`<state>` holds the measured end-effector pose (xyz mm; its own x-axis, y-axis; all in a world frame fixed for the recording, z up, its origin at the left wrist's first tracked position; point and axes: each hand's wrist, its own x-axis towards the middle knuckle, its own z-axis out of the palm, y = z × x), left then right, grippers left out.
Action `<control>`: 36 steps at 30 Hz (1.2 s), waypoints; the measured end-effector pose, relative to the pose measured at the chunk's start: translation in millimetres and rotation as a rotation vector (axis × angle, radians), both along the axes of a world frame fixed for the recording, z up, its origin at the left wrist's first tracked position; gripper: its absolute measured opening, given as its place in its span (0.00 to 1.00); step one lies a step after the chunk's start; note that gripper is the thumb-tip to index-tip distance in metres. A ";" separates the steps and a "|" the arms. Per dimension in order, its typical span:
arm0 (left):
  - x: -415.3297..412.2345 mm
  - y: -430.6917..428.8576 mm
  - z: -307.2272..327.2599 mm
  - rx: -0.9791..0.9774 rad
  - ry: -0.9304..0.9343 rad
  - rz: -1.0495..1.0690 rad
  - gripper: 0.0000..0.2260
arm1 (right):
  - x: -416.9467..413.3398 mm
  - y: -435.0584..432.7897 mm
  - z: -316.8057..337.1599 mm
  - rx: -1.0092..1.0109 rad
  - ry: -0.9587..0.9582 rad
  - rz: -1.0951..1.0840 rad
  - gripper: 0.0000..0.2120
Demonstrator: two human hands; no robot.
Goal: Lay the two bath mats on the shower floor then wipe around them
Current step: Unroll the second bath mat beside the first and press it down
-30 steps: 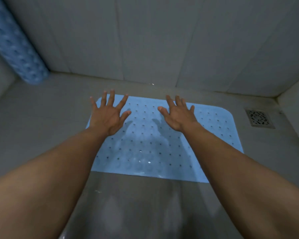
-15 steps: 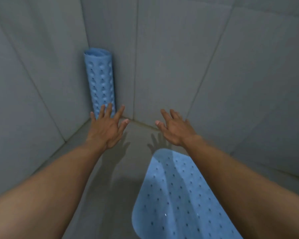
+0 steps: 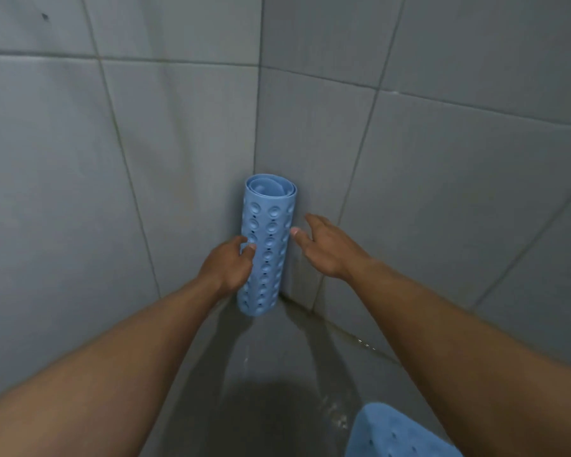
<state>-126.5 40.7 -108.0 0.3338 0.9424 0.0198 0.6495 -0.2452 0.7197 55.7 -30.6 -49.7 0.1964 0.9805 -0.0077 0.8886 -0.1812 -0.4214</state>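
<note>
Head view: left hand (image 3: pixel 226 263) curls onto the rolled mat (image 3: pixel 267 245) in the floor corner; right hand (image 3: pixel 327 247) spread, empty. Next: lift, unroll beside the flat mat (image 3: pixel 399 435).

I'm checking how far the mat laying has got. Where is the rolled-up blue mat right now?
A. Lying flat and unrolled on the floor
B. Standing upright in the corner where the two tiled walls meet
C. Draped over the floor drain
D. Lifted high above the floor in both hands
B: the rolled mat stands on end in the wall corner, with the left hand closing around its side and the right hand open beside it.
</note>
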 end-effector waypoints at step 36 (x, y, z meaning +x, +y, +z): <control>-35.2 -72.2 -62.3 -1.202 -0.735 0.117 0.19 | -11.8 -67.0 -86.7 -0.498 1.230 -0.427 0.16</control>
